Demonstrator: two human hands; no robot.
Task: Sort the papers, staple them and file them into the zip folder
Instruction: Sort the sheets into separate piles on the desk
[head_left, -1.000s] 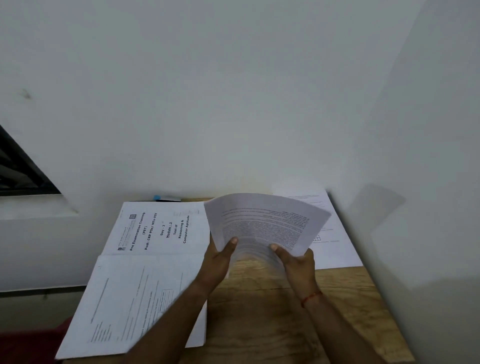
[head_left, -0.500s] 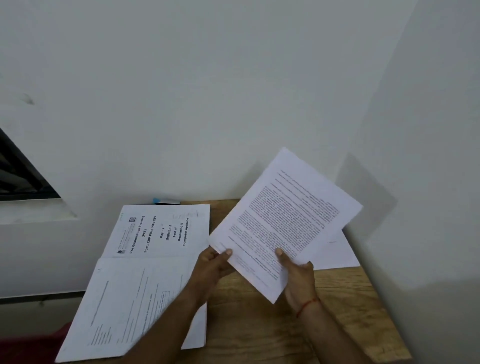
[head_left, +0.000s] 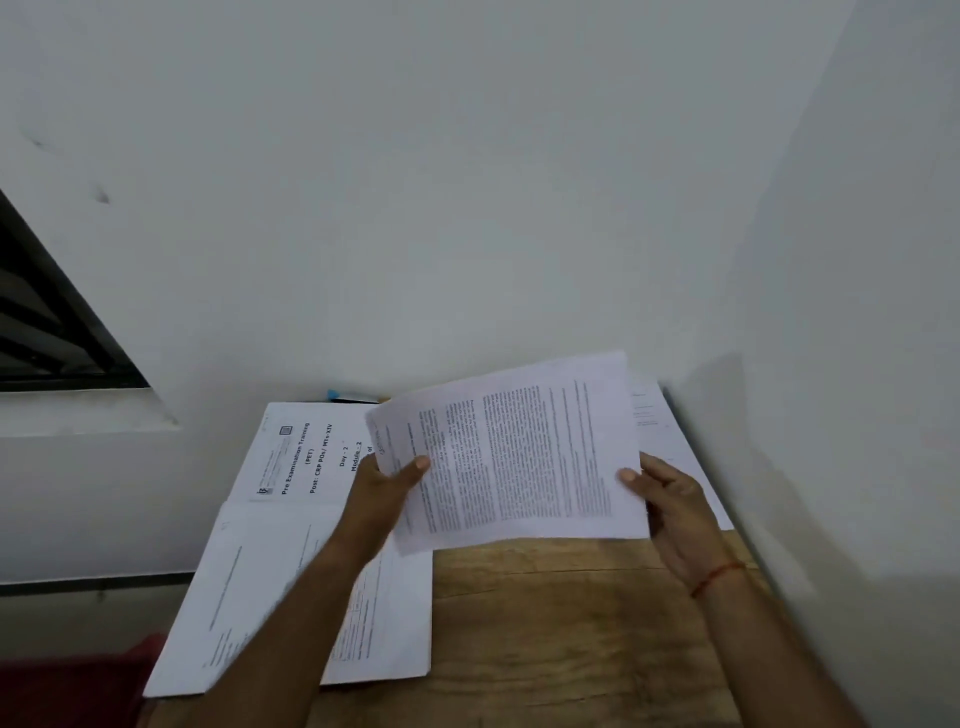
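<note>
The sheet (head_left: 519, 457) is held in the air at the middle of the frame, above the far part of the table (head_left: 545, 623). The left hand (head_left: 384, 499) pinches its left edge and the right hand (head_left: 675, 514) pinches its right edge. Each thumb lies on top, and the fingers below are hidden.

I think the grip is light, so the sheet may bend or slip if one hand lets go too soon. It could also land on the wrong pile, because the left pile (head_left: 311, 597) and the right pile (head_left: 675, 431) are both just beside it. The left pile seems to reach past the table edge at the lower left of the frame. The left forearm passes over it, so a push could slide it off.

The wall (head_left: 831, 415) stands near the right hand and leaves little room there. Bare wood is free at the lower middle. I see no zip folder.
</note>
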